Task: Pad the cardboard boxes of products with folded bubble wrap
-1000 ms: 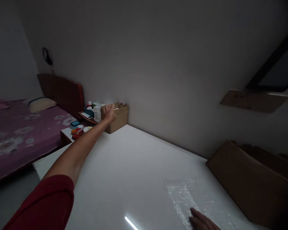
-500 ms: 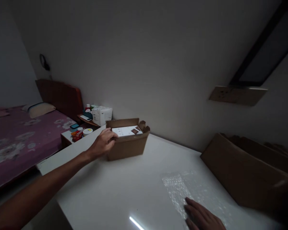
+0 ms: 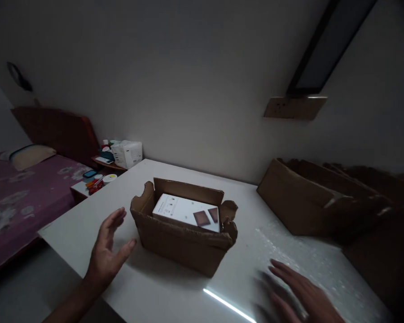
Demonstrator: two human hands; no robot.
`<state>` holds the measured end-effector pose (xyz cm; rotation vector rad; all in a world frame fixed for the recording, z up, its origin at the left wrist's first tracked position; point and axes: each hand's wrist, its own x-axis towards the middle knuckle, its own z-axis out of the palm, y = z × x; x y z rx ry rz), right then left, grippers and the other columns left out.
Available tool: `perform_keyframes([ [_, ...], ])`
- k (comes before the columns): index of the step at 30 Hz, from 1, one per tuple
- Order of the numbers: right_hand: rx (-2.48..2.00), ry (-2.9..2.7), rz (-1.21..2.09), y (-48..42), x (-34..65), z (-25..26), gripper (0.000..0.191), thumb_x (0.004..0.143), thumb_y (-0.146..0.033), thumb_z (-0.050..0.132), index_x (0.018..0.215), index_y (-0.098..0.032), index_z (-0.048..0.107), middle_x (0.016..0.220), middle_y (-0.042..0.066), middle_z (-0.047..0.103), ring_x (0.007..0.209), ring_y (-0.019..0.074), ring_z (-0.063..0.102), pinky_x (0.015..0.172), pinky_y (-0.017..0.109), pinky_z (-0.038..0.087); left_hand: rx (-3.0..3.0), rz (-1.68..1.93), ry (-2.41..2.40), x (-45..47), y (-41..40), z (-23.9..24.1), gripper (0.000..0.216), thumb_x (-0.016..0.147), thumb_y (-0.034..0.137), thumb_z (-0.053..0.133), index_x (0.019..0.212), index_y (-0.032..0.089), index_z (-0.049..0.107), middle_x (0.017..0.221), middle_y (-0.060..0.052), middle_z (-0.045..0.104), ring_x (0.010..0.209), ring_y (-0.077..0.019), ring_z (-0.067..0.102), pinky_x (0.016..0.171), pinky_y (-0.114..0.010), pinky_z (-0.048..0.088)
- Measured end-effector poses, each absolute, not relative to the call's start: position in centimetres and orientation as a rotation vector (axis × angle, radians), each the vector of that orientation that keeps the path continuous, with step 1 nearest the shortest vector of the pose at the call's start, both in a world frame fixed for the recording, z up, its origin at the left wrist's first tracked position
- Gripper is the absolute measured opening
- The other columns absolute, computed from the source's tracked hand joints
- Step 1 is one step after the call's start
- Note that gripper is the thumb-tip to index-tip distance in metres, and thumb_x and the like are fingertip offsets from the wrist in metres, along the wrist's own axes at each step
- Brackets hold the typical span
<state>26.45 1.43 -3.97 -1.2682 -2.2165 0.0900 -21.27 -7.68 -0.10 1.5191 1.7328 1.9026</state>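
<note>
A brown cardboard box (image 3: 182, 249) with torn upper edges stands open-topped on the white table (image 3: 161, 296). Inside it lies a white printed box (image 3: 185, 212) with dark brown squares on its top. Just left of the cardboard, my left hand (image 3: 107, 251) is open, thumb and fingers apart, touching nothing. At the lower right my right hand (image 3: 299, 291) is also open, fingers stretched out and a little blurred. Clear bubble wrap (image 3: 323, 264) lies on the table beside and behind it; whether the hand touches the wrap I cannot tell.
Larger open cardboard boxes (image 3: 299, 202) stand at the right against the wall. A wall socket plate (image 3: 294, 108) sits below a dark-framed screen (image 3: 330, 49). Off the table's left side are a bed (image 3: 23, 193) and a small cabinet (image 3: 79, 192) with small items on it.
My left hand has let go of the cardboard box, which now stands nearer to me and turned. My right hand remains low at the right. The view has shifted rightward.
</note>
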Motion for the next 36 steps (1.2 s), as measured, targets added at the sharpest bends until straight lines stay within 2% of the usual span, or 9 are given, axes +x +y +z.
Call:
perform_keyframes([
  [3,-1.222,-2.242,0.348,0.0,20.3,-1.7,0.064,0.086,-0.052,0.061,0.145,-0.032,0.05,0.143,0.01,0.057,0.126,0.0327,0.058,0.101,0.051,0.052,1.258,1.595,1.663,-20.8,-6.5,-2.2,0.078,0.073,0.044,0.073,0.142,0.024,0.041,0.147,-0.016,0.051,0.132,-0.0358,0.052,0.108,-0.053,0.046],
  [7,-1.11,-2.267,0.593,0.0,14.3,0.6,0.072,0.087,-0.048,0.062,0.151,-0.026,0.038,0.141,0.016,0.057,0.123,0.0332,0.058,0.097,0.054,0.052,1.2,1.318,1.751,-19.4,-4.1,-2.4,0.063,0.07,0.043,0.071,0.127,0.022,0.054,0.127,-0.013,0.067,0.121,-0.0361,0.061,0.104,-0.052,0.049],
  [13,-1.157,-2.062,0.74,5.1,13.6,1.6,0.05,0.089,-0.033,0.056,0.137,-0.02,0.048,0.129,0.013,0.063,0.113,0.0296,0.06,0.094,0.049,0.05,1.324,1.339,1.62,-15.8,2.4,-1.5,0.058,0.069,0.039,0.072,0.12,0.019,0.055,0.115,-0.011,0.071,0.107,-0.0309,0.068,0.092,-0.043,0.055],
  [18,-1.327,-1.945,0.681,9.5,15.5,1.7,0.05,0.084,-0.035,0.053,0.13,-0.015,0.052,0.12,0.012,0.066,0.103,0.0278,0.062,0.086,0.04,0.051,1.344,1.43,1.463,-11.8,7.5,-1.1,0.057,0.068,0.036,0.072,0.118,0.016,0.054,0.118,-0.012,0.069,0.111,-0.0292,0.065,0.097,-0.042,0.051],
  [24,-1.366,-1.935,0.635,10.4,16.3,1.4,0.052,0.084,-0.037,0.052,0.13,-0.014,0.052,0.112,0.011,0.069,0.086,0.0238,0.063,0.074,0.035,0.051,1.353,1.433,1.467,-10.2,8.5,-1.5,0.057,0.07,0.033,0.071,0.121,0.017,0.052,0.119,-0.012,0.068,0.112,-0.0271,0.064,0.099,-0.041,0.049],
  [28,-1.337,-1.995,0.604,10.5,16.8,1.3,0.054,0.084,-0.033,0.053,0.136,-0.018,0.05,0.121,0.01,0.068,0.095,0.0235,0.064,0.08,0.034,0.052,1.363,1.412,1.507,-10.3,8.5,-1.5,0.054,0.071,0.033,0.071,0.119,0.017,0.053,0.115,-0.011,0.068,0.11,-0.0278,0.064,0.1,-0.043,0.048],
  [32,-1.374,-2.04,0.513,8.8,20.0,1.6,0.059,0.082,-0.036,0.059,0.138,-0.018,0.051,0.137,0.014,0.059,0.121,0.0296,0.056,0.101,0.045,0.044,1.369,1.395,1.521,-10.6,7.9,-1.9,0.053,0.074,0.032,0.068,0.122,0.015,0.053,0.117,-0.013,0.067,0.111,-0.0274,0.064,0.102,-0.045,0.048],
  [34,-1.44,-2.08,0.435,6.7,22.3,1.5,0.059,0.08,-0.041,0.064,0.134,-0.017,0.055,0.14,0.017,0.056,0.127,0.0345,0.051,0.106,0.051,0.038,1.351,1.401,1.533,-10.7,6.7,-2.6,0.059,0.076,0.031,0.066,0.13,0.014,0.048,0.124,-0.016,0.064,0.116,-0.0275,0.062,0.105,-0.046,0.045],
  [36,-1.549,-2.201,0.284,4.1,24.4,1.1,0.051,0.08,-0.042,0.066,0.124,-0.017,0.062,0.134,0.017,0.06,0.124,0.0363,0.053,0.104,0.052,0.038,1.323,1.415,1.55,-10.4,4.7,-3.5,0.066,0.077,0.032,0.065,0.136,0.013,0.042,0.131,-0.019,0.06,0.122,-0.0285,0.059,0.108,-0.048,0.043],
])
